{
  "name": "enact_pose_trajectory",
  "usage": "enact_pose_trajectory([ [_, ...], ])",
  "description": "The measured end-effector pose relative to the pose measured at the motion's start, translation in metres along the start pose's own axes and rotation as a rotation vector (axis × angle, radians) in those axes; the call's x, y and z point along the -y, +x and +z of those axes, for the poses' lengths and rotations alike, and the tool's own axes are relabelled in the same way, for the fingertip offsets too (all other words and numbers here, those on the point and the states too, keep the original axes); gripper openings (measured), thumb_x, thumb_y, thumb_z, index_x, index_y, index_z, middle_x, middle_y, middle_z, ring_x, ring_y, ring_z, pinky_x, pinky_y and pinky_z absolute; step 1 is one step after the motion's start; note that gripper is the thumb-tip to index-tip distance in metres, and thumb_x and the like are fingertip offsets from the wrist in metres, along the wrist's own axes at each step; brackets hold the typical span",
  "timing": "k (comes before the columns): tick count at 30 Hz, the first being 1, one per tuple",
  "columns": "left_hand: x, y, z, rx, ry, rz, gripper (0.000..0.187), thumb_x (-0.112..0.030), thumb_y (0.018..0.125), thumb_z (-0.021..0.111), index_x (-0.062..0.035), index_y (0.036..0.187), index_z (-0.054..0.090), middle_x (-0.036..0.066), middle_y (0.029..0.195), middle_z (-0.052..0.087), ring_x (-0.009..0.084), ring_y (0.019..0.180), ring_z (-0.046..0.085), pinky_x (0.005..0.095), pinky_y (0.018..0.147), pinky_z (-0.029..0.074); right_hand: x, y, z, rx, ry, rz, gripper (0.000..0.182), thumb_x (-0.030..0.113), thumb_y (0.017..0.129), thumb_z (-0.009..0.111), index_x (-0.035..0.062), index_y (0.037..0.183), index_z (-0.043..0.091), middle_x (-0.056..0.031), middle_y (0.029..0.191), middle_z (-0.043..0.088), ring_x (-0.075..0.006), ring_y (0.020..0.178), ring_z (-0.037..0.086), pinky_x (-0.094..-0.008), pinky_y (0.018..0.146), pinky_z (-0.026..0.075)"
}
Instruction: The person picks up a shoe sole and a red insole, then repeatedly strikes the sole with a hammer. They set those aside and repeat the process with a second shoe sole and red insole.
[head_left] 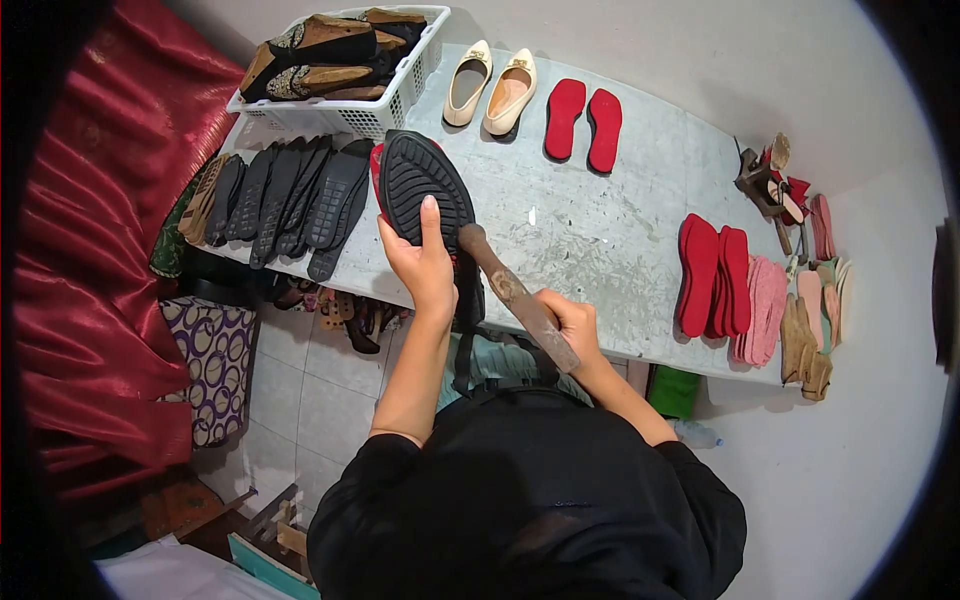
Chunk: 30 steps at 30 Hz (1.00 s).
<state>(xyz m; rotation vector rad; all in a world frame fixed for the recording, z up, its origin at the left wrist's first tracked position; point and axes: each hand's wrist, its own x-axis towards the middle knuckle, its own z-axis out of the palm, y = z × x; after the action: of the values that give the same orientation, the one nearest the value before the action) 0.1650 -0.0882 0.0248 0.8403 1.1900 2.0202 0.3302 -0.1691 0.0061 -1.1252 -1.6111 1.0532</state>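
My left hand grips a black ridged shoe sole with its thumb lying on the tread; a strip of red shows along the sole's left edge. My right hand is wrapped round the handle of a hammer, whose rounded head is against or very near the sole's right edge. Just left of the sole, several black soles lie in a row on the grey table.
A white basket of shoe parts stands at the back left. Cream shoes and red insoles sit along the back. Red soles, pink pieces and tan pieces are at the right. A red curtain hangs left.
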Motion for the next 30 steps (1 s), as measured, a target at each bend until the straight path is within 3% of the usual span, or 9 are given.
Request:
enact_pose_trajectory([
  [4, -0.008, 0.001, -0.001, -0.077, -0.04, -0.068, 0.031, -0.011, 0.087, 0.058, 0.0017, 0.113, 0.046, 0.008, 0.105, 0.054, 0.0132, 0.093, 0.052, 0.0261, 0.084, 0.042, -0.01, -0.007, 0.006, -0.01, 0.173, -0.019, 0.021, 0.022, 0.078, 0.063, 0.002, 0.082, 0.057, -0.0099, 0.056, 0.048, -0.0124, 0.048, 0.047, -0.0256, 0.048, 0.039],
  [10, -0.005, 0.014, -0.003, -0.099, -0.017, 0.039, 0.034, -0.011, 0.087, 0.058, 0.0023, 0.116, 0.045, 0.009, 0.108, 0.054, 0.0135, 0.094, 0.052, 0.0261, 0.085, 0.041, -0.006, -0.001, 0.0, 0.062, -0.115, -0.089, 0.024, 0.025, 0.078, 0.065, 0.0023, 0.08, 0.058, -0.0097, 0.057, 0.05, -0.0112, 0.049, 0.05, -0.025, 0.047, 0.039],
  [12, -0.007, 0.014, -0.006, -0.123, -0.001, 0.042, 0.035, -0.011, 0.087, 0.058, 0.0025, 0.117, 0.045, 0.009, 0.109, 0.054, 0.0139, 0.095, 0.052, 0.0263, 0.086, 0.041, -0.004, -0.007, 0.001, 0.097, 0.098, -0.027, 0.026, 0.029, 0.078, 0.065, 0.0037, 0.08, 0.059, -0.0131, 0.06, 0.055, -0.0218, 0.049, 0.054, -0.0277, 0.047, 0.041],
  [14, -0.007, 0.015, -0.007, -0.119, -0.018, 0.053, 0.036, -0.01, 0.087, 0.058, 0.0028, 0.118, 0.044, 0.009, 0.11, 0.054, 0.0144, 0.095, 0.052, 0.0268, 0.086, 0.041, -0.004, -0.006, -0.001, 0.126, 0.045, 0.061, 0.028, 0.03, 0.077, 0.065, 0.0033, 0.079, 0.059, -0.0125, 0.06, 0.055, -0.022, 0.048, 0.054, -0.0284, 0.047, 0.041],
  [18, -0.003, 0.024, -0.011, -0.14, -0.003, 0.033, 0.038, -0.011, 0.087, 0.058, 0.0032, 0.119, 0.043, 0.011, 0.113, 0.053, 0.0156, 0.098, 0.052, 0.0275, 0.088, 0.041, -0.008, 0.003, -0.01, 0.186, -0.15, -0.012, 0.023, 0.023, 0.079, 0.064, 0.0001, 0.078, 0.059, -0.0061, 0.051, 0.049, -0.0076, 0.048, 0.05, -0.0265, 0.045, 0.04],
  [21, -0.007, 0.024, -0.017, -0.181, 0.0, 0.001, 0.038, -0.011, 0.087, 0.058, 0.0031, 0.119, 0.043, 0.011, 0.115, 0.052, 0.0163, 0.099, 0.052, 0.0275, 0.088, 0.042, -0.021, -0.007, -0.013, 0.036, 0.393, 0.368, 0.021, 0.018, 0.084, 0.056, -0.0007, 0.076, 0.058, -0.0025, 0.052, 0.052, -0.0081, 0.046, 0.049, -0.0244, 0.043, 0.037],
  [25, -0.01, 0.027, -0.017, -0.174, -0.023, 0.002, 0.039, -0.011, 0.087, 0.058, 0.0029, 0.121, 0.043, 0.011, 0.115, 0.052, 0.0163, 0.099, 0.052, 0.0273, 0.087, 0.043, -0.036, 0.018, -0.021, -0.07, 0.012, 0.196, 0.022, 0.026, 0.081, 0.062, 0.0045, 0.078, 0.06, -0.0047, 0.052, 0.053, -0.0126, 0.044, 0.051, -0.0283, 0.043, 0.039],
  [27, -0.008, 0.028, -0.017, -0.165, -0.033, 0.002, 0.039, -0.011, 0.087, 0.058, 0.0029, 0.121, 0.043, 0.011, 0.115, 0.053, 0.0162, 0.099, 0.053, 0.0275, 0.088, 0.042, -0.053, 0.024, -0.021, -0.143, -0.732, -0.005, 0.034, 0.041, 0.078, 0.063, 0.008, 0.074, 0.059, -0.0073, 0.055, 0.057, -0.0222, 0.046, 0.056, -0.034, 0.043, 0.041],
  [30, 0.001, 0.027, -0.02, -0.156, -0.009, -0.033, 0.039, -0.01, 0.087, 0.058, 0.0026, 0.121, 0.044, 0.01, 0.115, 0.053, 0.0158, 0.099, 0.053, 0.0277, 0.088, 0.041, -0.087, 0.023, -0.01, -0.153, -0.86, 0.046, 0.042, 0.051, 0.076, 0.06, 0.0093, 0.07, 0.055, -0.0084, 0.058, 0.058, -0.0283, 0.051, 0.057, -0.0376, 0.044, 0.042],
])
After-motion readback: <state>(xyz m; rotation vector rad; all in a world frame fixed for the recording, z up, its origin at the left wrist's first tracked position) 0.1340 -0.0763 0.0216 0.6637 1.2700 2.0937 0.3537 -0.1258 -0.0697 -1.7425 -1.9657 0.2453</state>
